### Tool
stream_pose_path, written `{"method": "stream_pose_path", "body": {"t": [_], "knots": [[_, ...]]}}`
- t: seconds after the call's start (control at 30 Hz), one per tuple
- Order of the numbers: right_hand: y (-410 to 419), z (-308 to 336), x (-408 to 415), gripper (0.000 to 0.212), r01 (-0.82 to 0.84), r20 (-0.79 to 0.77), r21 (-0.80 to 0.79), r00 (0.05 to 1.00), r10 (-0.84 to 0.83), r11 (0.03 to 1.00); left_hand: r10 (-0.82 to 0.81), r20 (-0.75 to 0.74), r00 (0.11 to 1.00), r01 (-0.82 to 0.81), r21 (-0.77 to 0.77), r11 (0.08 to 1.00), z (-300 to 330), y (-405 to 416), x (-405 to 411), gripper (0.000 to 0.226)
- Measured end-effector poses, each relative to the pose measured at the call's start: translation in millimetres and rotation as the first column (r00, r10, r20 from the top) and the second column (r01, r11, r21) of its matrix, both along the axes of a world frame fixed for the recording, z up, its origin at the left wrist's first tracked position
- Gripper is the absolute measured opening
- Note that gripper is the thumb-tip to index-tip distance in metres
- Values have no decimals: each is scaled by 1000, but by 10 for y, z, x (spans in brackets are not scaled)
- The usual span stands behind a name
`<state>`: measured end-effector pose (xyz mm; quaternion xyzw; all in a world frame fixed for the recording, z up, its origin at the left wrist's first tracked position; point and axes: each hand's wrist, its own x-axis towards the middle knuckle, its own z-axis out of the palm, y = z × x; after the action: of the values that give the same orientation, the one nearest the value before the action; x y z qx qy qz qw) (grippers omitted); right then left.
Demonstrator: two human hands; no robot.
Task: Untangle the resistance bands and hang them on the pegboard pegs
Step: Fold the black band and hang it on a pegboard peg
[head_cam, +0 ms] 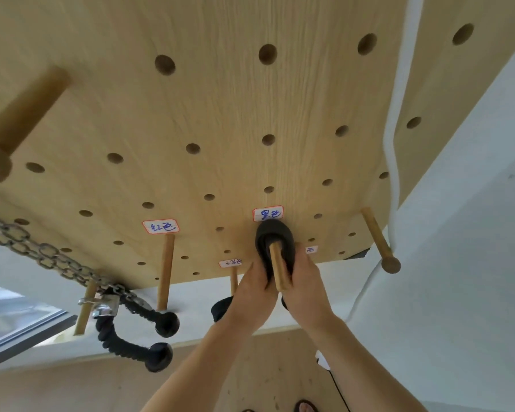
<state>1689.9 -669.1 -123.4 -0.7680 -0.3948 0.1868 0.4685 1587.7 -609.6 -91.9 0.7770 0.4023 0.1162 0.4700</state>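
We have both hands on the black resistance band (275, 236) just below centre of the frame; the left hand (254, 295) pinches its lower fold from the left, the right hand (302, 288) grips it from the right, fingers curled round the rubber, and the two nearly touch around the wooden peg (277, 269); the band's loop already circles that peg, its upper arc close to the board under the label with blue writing (268, 214). The relation that counts, as we judge it: the peg's long axis runs from the board out toward us, its free end between our hands, so the band must slide along that axis, away from the grip and up the frame toward the board; neither hand is clearly nearer. A dark tail of band (222, 307) hangs below the left hand.

Outward lies the pale wooden pegboard (220, 114), filling the upper frame, with further pegs: one under a second label (161, 226) at lower left, one at right. A steel chain (27, 242) crosses the left edge down to a black rope handle (140, 352); a white cord (399, 114) drops along the right; white walls and a window at lower left.
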Motion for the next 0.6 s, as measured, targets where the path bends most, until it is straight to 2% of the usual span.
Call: {"method": "stream_pose_path", "body": {"t": [0.03,0.1,0.2,0.27,0.37,0.47,0.6], "knots": [[9,-10,4,12,3,-10,11,1000,-3,1000,75,51,996,-70,-90,994,32,-7,28,6],[32,2,21,12,-3,-53,34,999,5,999,214,149,965,-173,-248,953,-20,59,62,7],[76,18,54,14,-1,-95,56,995,7,998,335,191,923,-238,-401,884,-86,116,50,35],[84,8,56,15,16,-133,70,991,-6,997,359,193,913,-242,-451,859,-68,98,67,33],[87,20,35,17,55,-173,60,984,-44,997,354,211,911,-211,-499,841,4,2,137,5],[100,11,12,18,88,-213,46,974,-77,995,421,235,876,-188,-639,746,28,-37,193,12],[104,-1,7,25,92,-203,37,976,-82,995,491,242,837,-192,-710,677,35,37,167,9]]}}
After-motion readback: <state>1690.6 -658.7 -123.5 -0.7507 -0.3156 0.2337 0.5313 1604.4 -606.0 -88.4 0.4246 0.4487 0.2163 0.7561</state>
